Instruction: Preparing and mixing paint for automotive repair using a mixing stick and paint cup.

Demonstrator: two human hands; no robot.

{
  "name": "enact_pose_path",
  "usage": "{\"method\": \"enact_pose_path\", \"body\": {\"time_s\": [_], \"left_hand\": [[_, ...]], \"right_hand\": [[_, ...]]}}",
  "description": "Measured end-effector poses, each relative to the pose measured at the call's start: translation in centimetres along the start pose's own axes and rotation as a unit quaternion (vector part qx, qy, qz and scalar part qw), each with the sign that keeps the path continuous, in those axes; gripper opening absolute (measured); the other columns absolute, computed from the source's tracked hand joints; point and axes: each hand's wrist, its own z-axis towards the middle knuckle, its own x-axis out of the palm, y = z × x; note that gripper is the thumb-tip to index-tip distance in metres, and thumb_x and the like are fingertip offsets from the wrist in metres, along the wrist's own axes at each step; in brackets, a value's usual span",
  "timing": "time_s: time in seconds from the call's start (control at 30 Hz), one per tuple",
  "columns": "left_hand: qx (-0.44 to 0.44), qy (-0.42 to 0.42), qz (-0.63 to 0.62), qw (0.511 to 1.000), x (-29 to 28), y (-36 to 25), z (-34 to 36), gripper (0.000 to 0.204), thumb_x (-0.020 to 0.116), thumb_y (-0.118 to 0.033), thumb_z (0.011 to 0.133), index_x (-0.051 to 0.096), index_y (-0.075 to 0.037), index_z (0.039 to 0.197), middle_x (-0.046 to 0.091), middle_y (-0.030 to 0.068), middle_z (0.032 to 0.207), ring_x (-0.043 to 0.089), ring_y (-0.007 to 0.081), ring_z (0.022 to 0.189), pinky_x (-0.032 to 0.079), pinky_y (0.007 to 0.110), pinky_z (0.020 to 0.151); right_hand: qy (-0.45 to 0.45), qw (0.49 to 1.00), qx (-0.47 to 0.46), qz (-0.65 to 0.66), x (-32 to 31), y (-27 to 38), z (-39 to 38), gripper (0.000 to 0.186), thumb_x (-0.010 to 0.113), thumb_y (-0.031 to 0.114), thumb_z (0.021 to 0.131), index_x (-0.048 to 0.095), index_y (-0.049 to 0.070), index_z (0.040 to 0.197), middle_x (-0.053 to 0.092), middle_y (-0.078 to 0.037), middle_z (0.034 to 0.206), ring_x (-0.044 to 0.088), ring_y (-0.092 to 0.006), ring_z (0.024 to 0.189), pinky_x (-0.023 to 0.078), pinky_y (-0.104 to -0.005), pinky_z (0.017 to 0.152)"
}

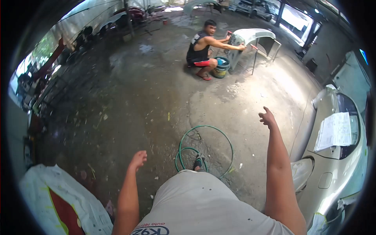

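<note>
My left hand (138, 159) hangs over the concrete floor with loosely curled fingers slightly apart and nothing in it. Farther forward on the right, my right hand (268, 118) is stretched out with its fingers apart, also holding nothing. A looped green hose (232, 149) lies on the ground between my arms. My foot in a sandal (199, 160) stands within the loop. Beyond my right hand, a grey-white car body panel (250, 36) rests on a stand.
A co-worker (201, 49) squats by the panel, hands on it, beside a bucket (221, 67). On the right stands a beige car (333, 176) with paper sheets (335, 131) on it. A covered car part with a red patch (64, 207) is at the lower left.
</note>
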Motion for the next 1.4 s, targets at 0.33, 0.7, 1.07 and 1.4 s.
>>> {"method": "enact_pose_path", "body": {"time_s": [0.33, 0.7, 1.07, 1.4], "left_hand": [[-0.328, 0.165, 0.213, 0.905, 10.0, -1.7, 12.2, 0.032, 0.047, -0.039, 0.09, 0.057, -0.011, 0.101, 0.058, 0.0049, 0.087, 0.056, 0.0174, 0.07, 0.043, 0.035, 0.057], [-0.16, 0.207, 0.239, 0.935, 25.8, -36.4, 49.8, 0.04, 0.049, -0.04, 0.09, 0.05, -0.015, 0.122, 0.059, 0.0043, 0.109, 0.06, 0.0189, 0.085, 0.046, 0.038, 0.065], [0.022, 0.271, 0.209, 0.94, 40.8, -63.8, 60.0, 0.042, 0.052, -0.041, 0.089, 0.049, -0.017, 0.123, 0.058, 0.0007, 0.113, 0.057, 0.0147, 0.09, 0.044, 0.032, 0.066], [-0.221, 0.097, 0.083, 0.967, 32.6, -47.6, 61.6, 0.038, 0.046, -0.038, 0.092, 0.05, -0.013, 0.12, 0.059, 0.0044, 0.105, 0.061, 0.022, 0.084, 0.049, 0.041, 0.061]], "right_hand": [[0.066, 0.994, -0.02, -0.085, 2.6, 14.8, 21.8, 0.031, 0.051, 0.025, 0.081, 0.048, 0.007, 0.056, 0.044, -0.002, 0.049, 0.04, -0.0138, 0.04, 0.032, -0.0302, 0.039], [0.109, 0.987, -0.03, 0.113, 5.3, 20.9, 46.4, 0.035, 0.051, 0.034, 0.085, 0.053, 0.006, 0.064, 0.052, -0.003, 0.054, 0.048, -0.014, 0.045, 0.038, -0.0296, 0.042], [0.117, 0.971, 0.07, 0.199, 6.8, 19.5, 66.4, 0.03, 0.053, 0.038, 0.088, 0.054, 0.01, 0.098, 0.062, -0.007, 0.075, 0.058, -0.0144, 0.057, 0.043, -0.0267, 0.046], [0.239, 0.967, 0.069, -0.051, 6.3, 18.6, 90.6, 0.031, 0.054, 0.036, 0.087, 0.057, 0.009, 0.102, 0.065, -0.011, 0.082, 0.058, -0.0174, 0.055, 0.042, -0.0291, 0.044]]}}
